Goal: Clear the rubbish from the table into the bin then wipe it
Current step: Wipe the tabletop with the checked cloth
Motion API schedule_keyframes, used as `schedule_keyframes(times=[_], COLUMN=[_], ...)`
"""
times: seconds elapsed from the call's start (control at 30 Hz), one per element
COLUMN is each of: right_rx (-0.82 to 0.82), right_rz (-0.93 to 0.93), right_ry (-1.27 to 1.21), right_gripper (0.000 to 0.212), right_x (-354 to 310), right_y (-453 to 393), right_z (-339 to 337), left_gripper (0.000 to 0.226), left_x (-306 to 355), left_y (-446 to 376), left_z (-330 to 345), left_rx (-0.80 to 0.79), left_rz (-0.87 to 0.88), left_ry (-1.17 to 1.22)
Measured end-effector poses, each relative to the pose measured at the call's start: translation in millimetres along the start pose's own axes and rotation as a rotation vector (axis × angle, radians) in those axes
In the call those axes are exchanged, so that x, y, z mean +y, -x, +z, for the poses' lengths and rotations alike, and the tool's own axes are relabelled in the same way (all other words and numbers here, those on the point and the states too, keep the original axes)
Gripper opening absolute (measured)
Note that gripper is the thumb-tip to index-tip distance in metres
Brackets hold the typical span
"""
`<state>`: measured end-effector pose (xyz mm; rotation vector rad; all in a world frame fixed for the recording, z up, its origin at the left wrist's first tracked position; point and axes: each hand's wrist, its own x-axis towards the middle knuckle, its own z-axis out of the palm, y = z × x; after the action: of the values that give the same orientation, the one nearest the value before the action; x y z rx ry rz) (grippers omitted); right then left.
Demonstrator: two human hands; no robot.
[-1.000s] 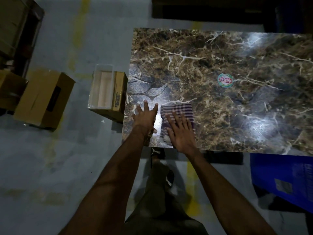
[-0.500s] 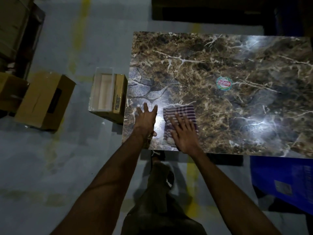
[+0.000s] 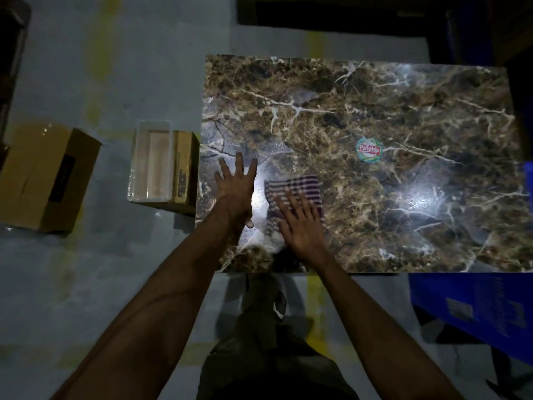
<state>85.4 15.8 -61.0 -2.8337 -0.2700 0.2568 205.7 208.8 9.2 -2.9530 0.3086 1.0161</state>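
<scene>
The room is dim. A grey concrete floor (image 3: 86,269) carries faded yellow painted lines (image 3: 101,62). At nine o'clock sits a brown cardboard box (image 3: 43,180); at four o'clock a blue crate (image 3: 476,307). Dark furniture (image 3: 331,13) lines twelve o'clock. Overhead light glares at centre.

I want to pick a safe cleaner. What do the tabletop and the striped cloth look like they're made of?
The tabletop looks like polished brown marble or a marble-print laminate: pale veins and sharp light glare, and the view can't settle which. The striped cloth under the right hand looks like soft woven fabric, probably cotton: it lies limp and matte.
</scene>
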Motion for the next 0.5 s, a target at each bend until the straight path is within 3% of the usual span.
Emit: schedule_keyframes(times=[0.13, 0.27, 0.37, 0.47, 0.5], right_rx=[0.033, 0.090, 0.043, -0.029, -0.034], right_rz=[0.200, 0.343, 0.200, 0.042, 0.031], right_ry=[-0.014, -0.041, -0.043, -0.011, -0.010], right_gripper=[0.059, 0.059, 0.061, 0.061, 0.061], right_x=[30, 9, -13, -10, -2], right_y=[-9, -73, -83, -50, -38], right_z=[-13, -14, -6, -5, -6], left_gripper=[0.151, 0.150, 0.143, 0.123, 0.128], left_x=[-2, -3, -2, -4, -4], left_y=[-15, -20, -20, -16, -16], left_z=[-11, -16, -13, -9, -9], left_rx=[-0.069, -0.057, -0.039, 0.084, 0.105], left_rz=[0.022, 0.028, 0.016, 0.019, 0.014], left_ry=[0.095, 0.063, 0.056, 0.063, 0.054])
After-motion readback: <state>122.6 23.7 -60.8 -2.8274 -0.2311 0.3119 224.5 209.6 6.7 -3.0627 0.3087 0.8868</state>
